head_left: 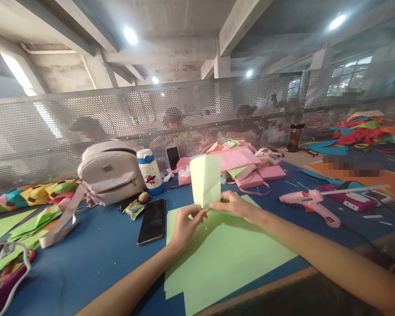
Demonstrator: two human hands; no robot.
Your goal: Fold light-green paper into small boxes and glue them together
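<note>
Centrally, a folded pale-green paper piece (206, 181) stands nearly upright above the larger green sheets (230, 263), its long axis rising away from the fingertips and a crease running along its length. The left hand (186, 224) meets it at the lower left, fingertips drawn together on the bottom edge; the right hand (235, 204) clamps the lower right corner, thumb and fingers closed on it. Neither hand is the nearer, since both touch its base. The pink glue gun (311, 204) lies well apart, beyond the right forearm.
</note>
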